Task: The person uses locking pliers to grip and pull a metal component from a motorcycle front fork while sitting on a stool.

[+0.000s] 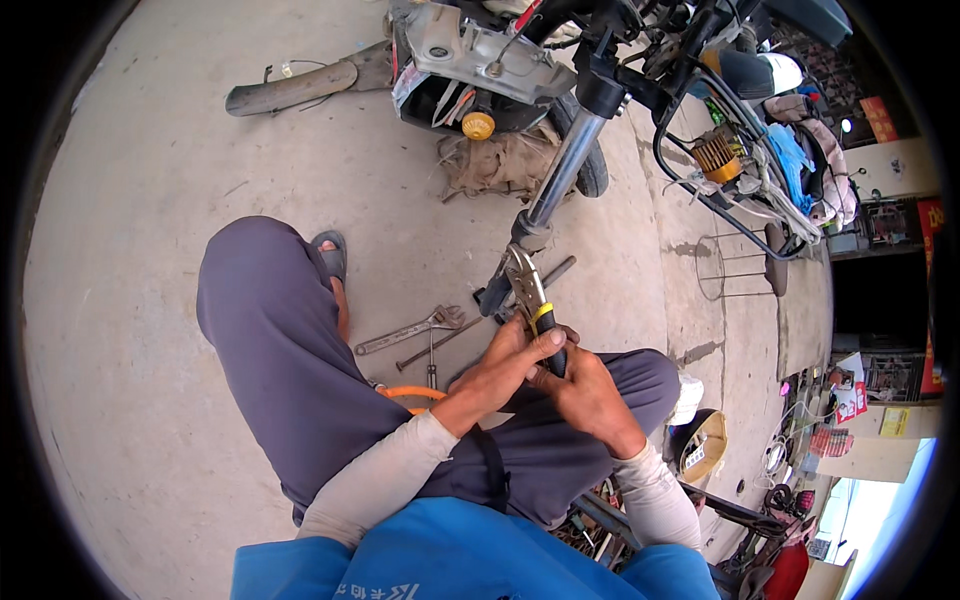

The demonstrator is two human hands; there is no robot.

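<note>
My left hand [505,365] and my right hand [585,395] are both closed around the black handles of locking pliers [530,285] with a yellow band. Their steel jaws are at the dark lower end of a chrome fork tube [563,165], which hangs from the two-wheeler's front steering assembly. An adjustable wrench [390,335] lies on the floor left of my hands, beside a long rod [420,355] and a small upright-lying tool [432,373]. An orange hose [412,393] runs behind my left hand.
A detached mudguard [290,95], a dirty cloth bundle [495,165] and a dark tyre [588,170] are at the top. A wire stand [740,260] is at right. Tools [600,520] and a tan helmet-like item [700,450] lie lower right on the concrete floor [150,300].
</note>
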